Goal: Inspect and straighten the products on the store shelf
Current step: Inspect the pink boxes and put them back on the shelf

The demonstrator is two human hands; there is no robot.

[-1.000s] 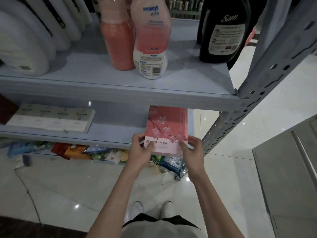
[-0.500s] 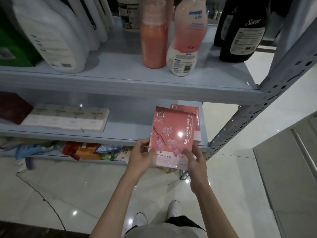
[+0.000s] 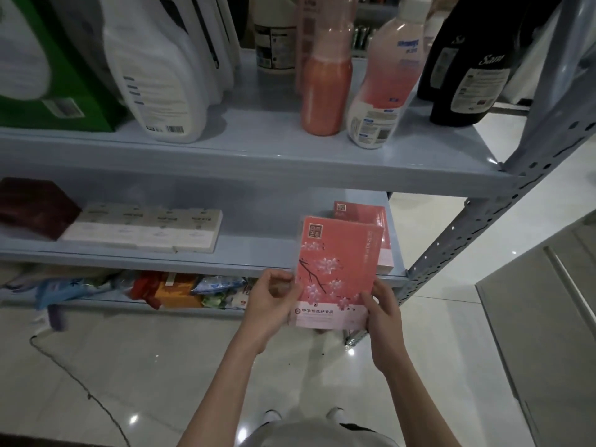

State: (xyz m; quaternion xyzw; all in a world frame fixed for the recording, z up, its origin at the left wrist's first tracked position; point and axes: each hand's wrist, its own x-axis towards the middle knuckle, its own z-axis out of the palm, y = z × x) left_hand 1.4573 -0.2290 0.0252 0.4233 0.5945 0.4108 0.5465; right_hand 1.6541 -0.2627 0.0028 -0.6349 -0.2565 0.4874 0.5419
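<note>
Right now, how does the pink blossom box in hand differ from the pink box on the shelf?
The held box is tilted up, gripped by the left hand and right hand; the shelf box lies flat on the middle shelf. The held box shows its whole front; the shelf box is mostly hidden. Both are pink with a corner seal.

Pink box (image 3: 335, 272), white blossom pattern

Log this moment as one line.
phase: inspect | left hand: grips pink blossom box | right hand: grips it | second pink box: lies on middle shelf
</note>
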